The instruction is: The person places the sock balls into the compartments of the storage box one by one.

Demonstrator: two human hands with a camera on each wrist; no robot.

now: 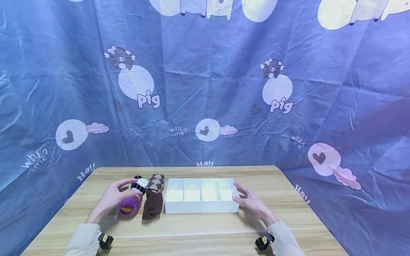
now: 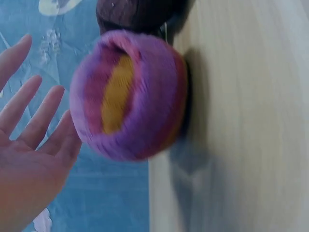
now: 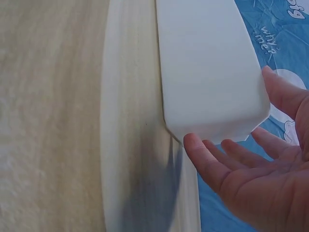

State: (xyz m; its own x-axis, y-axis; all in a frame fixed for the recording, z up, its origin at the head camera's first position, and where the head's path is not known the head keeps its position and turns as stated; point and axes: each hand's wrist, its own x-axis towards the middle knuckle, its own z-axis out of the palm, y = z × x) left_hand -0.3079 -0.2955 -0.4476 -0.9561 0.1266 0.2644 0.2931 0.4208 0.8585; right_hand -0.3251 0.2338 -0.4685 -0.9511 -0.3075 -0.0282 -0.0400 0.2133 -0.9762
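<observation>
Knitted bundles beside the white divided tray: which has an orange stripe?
Leftmost: the purple knitted bundle; the dark brown bundle, grey checked bundle and black-and-white bundle show no orange.

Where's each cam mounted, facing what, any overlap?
Head: worn on head, facing forward and down at white divided box; left hand, right hand, sleeves show.
Left wrist: worn on wrist, facing rolled purple sock; left hand shows.
Right wrist: worn on wrist, facing box's end; right hand shows.
Shared: head and right wrist both show box, right hand.
</observation>
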